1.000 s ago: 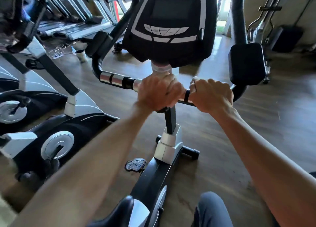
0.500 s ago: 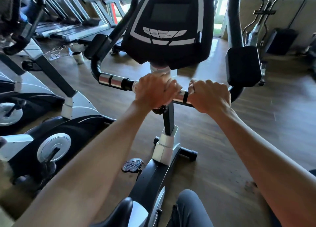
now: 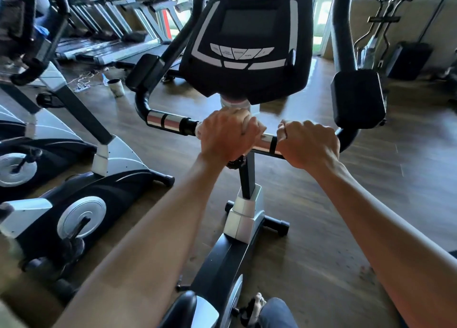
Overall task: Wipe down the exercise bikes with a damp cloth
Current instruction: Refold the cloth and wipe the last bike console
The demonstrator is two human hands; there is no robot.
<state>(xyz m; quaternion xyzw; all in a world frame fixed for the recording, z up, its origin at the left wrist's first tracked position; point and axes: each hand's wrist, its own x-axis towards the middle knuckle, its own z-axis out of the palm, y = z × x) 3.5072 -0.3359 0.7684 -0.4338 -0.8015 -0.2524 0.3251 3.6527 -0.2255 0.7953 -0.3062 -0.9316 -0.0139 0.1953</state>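
Our left hand (image 3: 226, 136) is clamped around the handlebar (image 3: 170, 121) just under the console (image 3: 247, 43), with a pale cloth (image 3: 257, 130) bunched beneath its fingers; our right hand (image 3: 309, 143) is closed on the same bar a little to the right, bare so far as we can see. Compared with a second ago, both hands sit on almost the same stretch of bar; only our view has tipped slightly, so we judge the wipe is dwelling on this middle section and has not yet travelled outward. The chrome grip to the left and the black bend beyond it lie uncovered. To the right, the elbow pad (image 3: 358, 97) stands close by the bar's end. The neighbouring bike (image 3: 74, 204) crowds our left side, while the wooden floor (image 3: 371, 191) on the right is open.
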